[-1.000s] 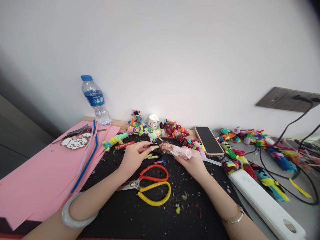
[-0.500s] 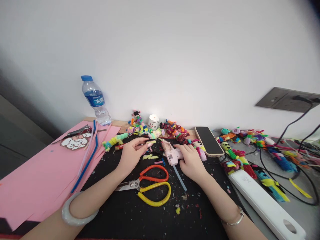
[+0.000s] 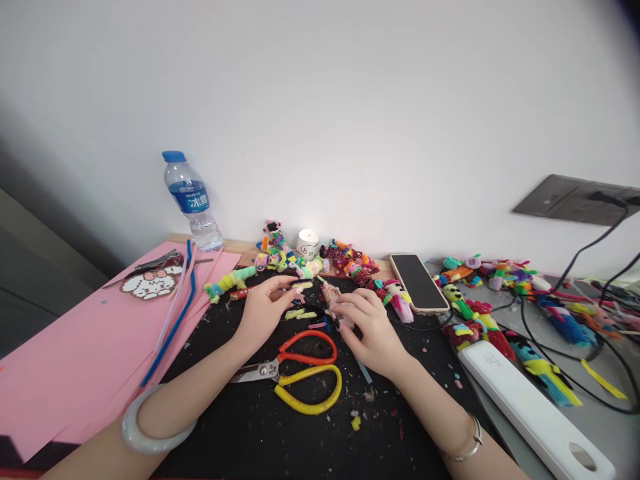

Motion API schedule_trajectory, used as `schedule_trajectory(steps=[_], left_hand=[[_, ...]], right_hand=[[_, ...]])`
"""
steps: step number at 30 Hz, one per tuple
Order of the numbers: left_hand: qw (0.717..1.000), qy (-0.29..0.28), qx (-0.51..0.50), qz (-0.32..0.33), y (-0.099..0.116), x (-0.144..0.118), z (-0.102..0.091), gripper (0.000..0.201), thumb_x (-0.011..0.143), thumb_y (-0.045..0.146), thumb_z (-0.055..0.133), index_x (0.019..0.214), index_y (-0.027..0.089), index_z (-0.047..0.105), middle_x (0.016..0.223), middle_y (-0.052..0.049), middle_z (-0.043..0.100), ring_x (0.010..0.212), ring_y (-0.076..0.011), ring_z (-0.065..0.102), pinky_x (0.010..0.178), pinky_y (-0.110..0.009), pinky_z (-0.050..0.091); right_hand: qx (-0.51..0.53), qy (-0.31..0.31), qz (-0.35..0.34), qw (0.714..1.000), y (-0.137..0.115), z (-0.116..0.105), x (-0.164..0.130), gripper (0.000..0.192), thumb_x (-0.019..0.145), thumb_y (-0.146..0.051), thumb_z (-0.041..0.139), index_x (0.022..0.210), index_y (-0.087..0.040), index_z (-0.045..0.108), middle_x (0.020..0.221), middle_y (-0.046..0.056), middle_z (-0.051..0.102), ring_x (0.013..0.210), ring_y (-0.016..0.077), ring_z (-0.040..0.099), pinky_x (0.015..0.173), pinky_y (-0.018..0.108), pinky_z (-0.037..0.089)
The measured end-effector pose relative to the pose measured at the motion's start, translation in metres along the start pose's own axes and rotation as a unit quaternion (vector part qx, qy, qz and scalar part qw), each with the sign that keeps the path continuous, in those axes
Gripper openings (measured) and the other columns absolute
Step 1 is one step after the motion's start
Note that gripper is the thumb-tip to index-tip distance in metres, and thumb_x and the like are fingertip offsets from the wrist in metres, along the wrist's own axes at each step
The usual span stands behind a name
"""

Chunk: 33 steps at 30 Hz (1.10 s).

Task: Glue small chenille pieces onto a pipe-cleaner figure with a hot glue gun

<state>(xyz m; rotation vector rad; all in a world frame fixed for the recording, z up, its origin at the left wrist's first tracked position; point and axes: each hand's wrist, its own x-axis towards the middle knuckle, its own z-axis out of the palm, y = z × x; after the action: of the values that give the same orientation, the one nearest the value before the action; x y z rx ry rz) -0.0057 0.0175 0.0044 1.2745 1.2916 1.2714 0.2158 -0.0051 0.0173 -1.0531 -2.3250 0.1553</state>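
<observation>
My left hand (image 3: pixel 267 310) is closed, its fingertips pinching a short pale-yellow piece of pipe cleaner (image 3: pixel 303 285). Beside it on the black mat lies a pink glue gun (image 3: pixel 329 293), its nozzle end smeared and pointing away from me. Curled over the gun's body is my right hand (image 3: pixel 373 330), which hides most of the handle. A clear glue stick (image 3: pixel 365 373) pokes out below that hand. Short yellow pipe cleaner cuttings (image 3: pixel 300 314) lie between the hands. Nearer to me are scissors (image 3: pixel 307 373) with red and yellow handles, blades to the left.
Several pipe cleaner dolls (image 3: pixel 350 263) line the back and right. A phone (image 3: pixel 419 283), a white cup-like container (image 3: pixel 307 244) and a water bottle (image 3: pixel 193 200) stand or lie near the wall. Pink sheets (image 3: pixel 90 347) cover the left; a long white device (image 3: pixel 535 407) and black cables lie right.
My right hand has shifted left from beside the glue gun's handle to over its body, covering more of it. My left hand has stayed almost still with the yellow piece.
</observation>
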Motion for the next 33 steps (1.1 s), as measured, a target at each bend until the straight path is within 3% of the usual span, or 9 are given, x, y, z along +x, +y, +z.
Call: schedule_trajectory(steps=[3,8,17,22,25,28,30,33], left_hand=[[1.0,0.0,0.005,0.007,0.0,0.0,0.0,0.035,0.073,0.038,0.066,0.099,0.015,0.064,0.088,-0.008,0.071,0.081,-0.0235,0.07,0.068,-0.032,0.056],[1.0,0.003,0.017,0.019,0.0,0.0,0.0,0.036,0.073,0.038,0.066,0.1,0.014,0.065,0.088,-0.009,0.072,0.08,-0.0232,0.07,0.069,-0.033,0.056],[0.999,0.004,0.039,0.024,-0.003,0.001,0.001,0.034,0.074,0.036,0.064,0.1,0.015,0.065,0.092,-0.01,0.072,0.084,-0.0238,0.068,0.072,-0.035,0.055],[0.999,0.008,0.031,0.019,-0.002,0.0,0.0,0.035,0.073,0.037,0.065,0.099,0.015,0.065,0.093,-0.01,0.072,0.084,-0.0237,0.068,0.073,-0.035,0.056],[1.0,0.006,0.018,0.016,-0.001,0.0,0.0,0.036,0.072,0.037,0.065,0.099,0.014,0.065,0.092,-0.01,0.072,0.084,-0.0237,0.068,0.073,-0.036,0.056],[1.0,0.001,0.01,0.018,-0.002,0.0,0.001,0.036,0.072,0.038,0.066,0.098,0.014,0.065,0.09,-0.009,0.072,0.085,-0.0239,0.068,0.074,-0.036,0.056],[1.0,-0.003,0.013,0.024,-0.003,-0.001,0.001,0.034,0.071,0.037,0.067,0.097,0.015,0.065,0.09,-0.009,0.072,0.086,-0.0236,0.068,0.075,-0.036,0.056],[0.999,-0.017,0.03,0.041,-0.003,-0.002,0.002,0.032,0.072,0.036,0.067,0.097,0.016,0.065,0.09,-0.008,0.073,0.086,-0.0227,0.069,0.079,-0.036,0.055]], right_hand=[[-0.007,-0.062,-0.042,0.997,-0.01,0.004,0.001,0.033,0.087,-0.021,0.049,0.117,-0.02,0.06,0.124,0.005,0.06,0.121,0.0277,0.039,0.104,0.05,0.031],[-0.041,-0.142,-0.056,0.987,-0.025,0.011,0.005,0.036,0.089,-0.032,0.049,0.122,-0.021,0.057,0.132,0.005,0.055,0.133,0.0297,0.028,0.112,0.058,0.008],[-0.033,-0.159,-0.042,0.986,-0.029,0.012,0.009,0.031,0.09,-0.032,0.048,0.114,-0.018,0.06,0.117,0.007,0.06,0.129,0.0271,0.032,0.113,0.058,-0.005],[0.0,-0.108,-0.057,0.993,-0.028,0.013,0.01,0.023,0.086,-0.02,0.05,0.106,-0.018,0.062,0.107,0.006,0.059,0.122,0.0242,0.041,0.115,0.055,0.004],[0.05,-0.03,-0.069,0.996,-0.021,0.017,0.007,0.022,0.086,-0.013,0.047,0.101,-0.016,0.063,0.102,0.007,0.059,0.111,0.0201,0.051,0.113,0.049,0.022],[0.101,0.069,-0.052,0.991,-0.014,0.021,0.005,0.018,0.088,-0.012,0.048,0.096,-0.016,0.063,0.099,0.008,0.061,0.095,0.0154,0.059,0.093,0.033,0.048],[0.114,0.11,-0.038,0.987,-0.01,0.022,0.004,0.015,0.088,-0.012,0.051,0.09,-0.017,0.064,0.094,0.007,0.063,0.089,0.0145,0.061,0.082,0.027,0.053],[0.114,0.14,-0.017,0.983,-0.009,0.019,0.003,0.015,0.087,-0.011,0.053,0.084,-0.019,0.065,0.087,0.006,0.066,0.085,0.015,0.064,0.078,0.027,0.054]])
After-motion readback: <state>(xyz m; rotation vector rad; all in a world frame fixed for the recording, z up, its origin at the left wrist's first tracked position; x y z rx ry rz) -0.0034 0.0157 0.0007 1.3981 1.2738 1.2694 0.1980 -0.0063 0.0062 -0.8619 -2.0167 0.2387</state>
